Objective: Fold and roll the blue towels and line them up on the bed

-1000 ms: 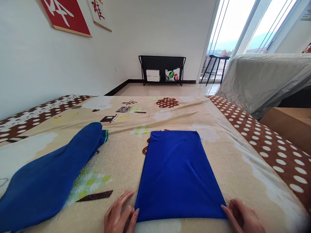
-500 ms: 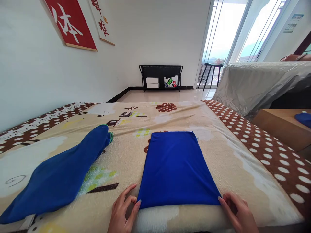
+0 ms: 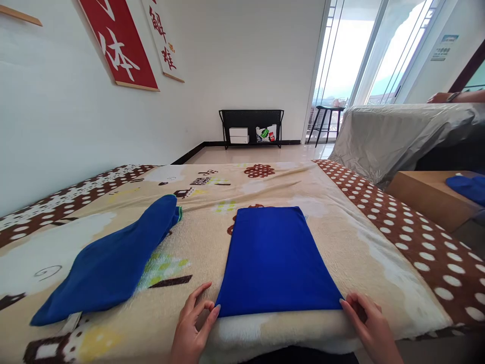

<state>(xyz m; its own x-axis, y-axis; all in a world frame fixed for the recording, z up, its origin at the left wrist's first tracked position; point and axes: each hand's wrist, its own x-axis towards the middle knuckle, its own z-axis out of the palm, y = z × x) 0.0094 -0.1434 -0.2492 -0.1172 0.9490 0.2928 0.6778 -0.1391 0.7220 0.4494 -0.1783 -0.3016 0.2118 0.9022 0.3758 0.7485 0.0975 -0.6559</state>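
A cream plush blanket with brown, white-dotted borders (image 3: 379, 263) spreads wide under everything. On it, in front of the person, a flat royal-blue rectangle of smooth cloth (image 3: 276, 263) lies with its short near edge close to the blanket's rounded near edge. To its left, well apart, rests a crumpled darker-blue cloth with green edging (image 3: 113, 263).

Both hands come in from below, wrists low, one at each near corner of the rectangle. The left hand (image 3: 193, 323) angles inward to the right; its thumb and curled index finger are clamped together on the near left corner, while another finger stretches forward just beside the cloth. The right hand (image 3: 369, 323) leans inward to the left, fingers bent in a loose arch, thumb and index tips pinching the near right corner. A small white tag (image 3: 71, 322) shows at the crumpled cloth's near edge.
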